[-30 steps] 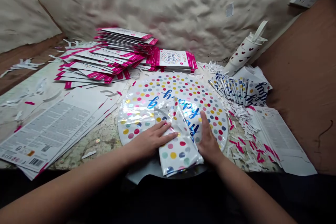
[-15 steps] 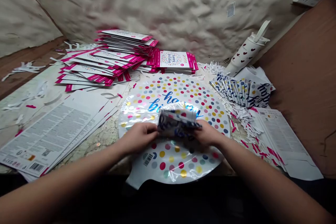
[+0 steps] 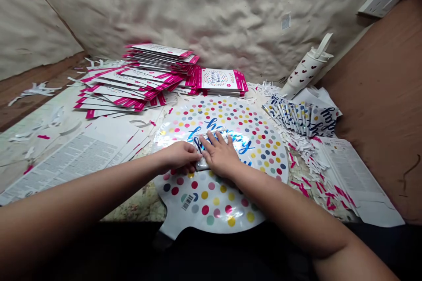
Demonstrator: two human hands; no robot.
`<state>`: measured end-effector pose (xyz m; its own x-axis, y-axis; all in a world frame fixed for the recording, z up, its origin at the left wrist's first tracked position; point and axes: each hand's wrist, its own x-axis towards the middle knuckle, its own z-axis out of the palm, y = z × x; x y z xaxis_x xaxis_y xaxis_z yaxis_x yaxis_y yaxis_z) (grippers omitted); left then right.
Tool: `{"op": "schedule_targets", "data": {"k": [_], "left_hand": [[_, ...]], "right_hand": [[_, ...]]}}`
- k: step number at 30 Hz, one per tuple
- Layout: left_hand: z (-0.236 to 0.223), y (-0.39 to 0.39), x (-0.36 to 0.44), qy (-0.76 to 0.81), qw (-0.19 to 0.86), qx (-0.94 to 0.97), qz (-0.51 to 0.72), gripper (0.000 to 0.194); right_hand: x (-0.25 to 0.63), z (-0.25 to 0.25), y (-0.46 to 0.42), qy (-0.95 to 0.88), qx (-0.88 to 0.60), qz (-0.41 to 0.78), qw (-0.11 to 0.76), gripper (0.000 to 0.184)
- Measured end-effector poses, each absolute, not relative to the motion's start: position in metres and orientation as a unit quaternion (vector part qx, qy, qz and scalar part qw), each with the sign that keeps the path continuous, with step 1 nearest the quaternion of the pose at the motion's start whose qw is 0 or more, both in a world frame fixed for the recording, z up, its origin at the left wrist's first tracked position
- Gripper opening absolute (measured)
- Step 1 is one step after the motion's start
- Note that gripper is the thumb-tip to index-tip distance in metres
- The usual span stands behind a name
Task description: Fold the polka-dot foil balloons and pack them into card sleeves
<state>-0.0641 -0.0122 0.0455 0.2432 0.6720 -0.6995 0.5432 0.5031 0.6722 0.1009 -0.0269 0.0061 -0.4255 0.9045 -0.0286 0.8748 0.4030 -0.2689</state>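
A flat round foil balloon, white with coloured dots and blue lettering, lies on the table with its tail towards me. On its middle sits a small folded foil balloon, mostly covered by my hands. My left hand is closed, thumb and fingers pinching the folded balloon's left edge. My right hand lies flat over it with fingers spread, pressing it down.
Pink-and-white packs are piled at back left, beside a smaller pack stack. Printed cards lie left, more cards right. Several folded balloons lean near a heart-patterned tumbler. Paper scraps litter the right.
The folded balloon, held up between both hands before, is now flat on the large balloon. My right hand has moved left and opened out on top of it.
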Motion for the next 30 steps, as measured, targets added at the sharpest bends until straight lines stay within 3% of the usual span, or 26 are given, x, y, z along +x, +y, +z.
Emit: {"op": "schedule_targets", "data": {"k": [4, 7, 11, 15, 17, 19, 22, 25, 27, 30], "left_hand": [[0.058, -0.018, -0.081, 0.607, 0.698, 0.344, 0.162, 0.037], [0.054, -0.013, -0.078, 0.606, 0.72, 0.313, 0.126, 0.037], [0.045, 0.003, -0.065, 0.623, 0.673, 0.393, 0.067, 0.029], [0.059, 0.009, -0.052, 0.586, 0.719, 0.349, 0.134, 0.016], [0.068, 0.003, -0.04, 0.532, 0.743, 0.361, 0.185, 0.014], [0.071, -0.01, -0.026, 0.481, 0.73, 0.434, 0.217, 0.025], [0.061, -0.042, -0.008, 0.389, 0.603, 0.677, 0.161, 0.036], [0.041, -0.075, 0.001, 0.227, 0.363, 0.901, 0.072, 0.038], [0.025, -0.089, 0.005, 0.132, 0.223, 0.965, 0.05, 0.049], [0.007, -0.097, 0.01, 0.086, 0.088, 0.991, 0.053, 0.056]], "right_hand": [[0.103, -0.003, -0.023, -0.823, -0.547, 0.146, 0.053, 0.05], [0.105, 0.003, -0.024, -0.822, -0.547, 0.144, 0.07, 0.049], [0.115, 0.011, -0.026, -0.835, -0.509, 0.182, 0.102, 0.054], [0.134, 0.008, -0.035, -0.872, -0.402, 0.176, 0.215, 0.07], [0.146, 0.008, -0.04, -0.861, -0.386, 0.177, 0.28, 0.059], [0.169, 0.015, -0.044, -0.794, -0.459, 0.186, 0.351, 0.044], [0.233, 0.042, -0.043, -0.585, -0.681, 0.094, 0.43, 0.042], [0.314, 0.072, -0.025, -0.465, -0.767, -0.015, 0.441, 0.052], [0.357, 0.078, -0.002, -0.407, -0.843, -0.072, 0.345, 0.058], [0.389, 0.062, 0.041, -0.385, -0.892, 0.013, 0.238, 0.064]]}}
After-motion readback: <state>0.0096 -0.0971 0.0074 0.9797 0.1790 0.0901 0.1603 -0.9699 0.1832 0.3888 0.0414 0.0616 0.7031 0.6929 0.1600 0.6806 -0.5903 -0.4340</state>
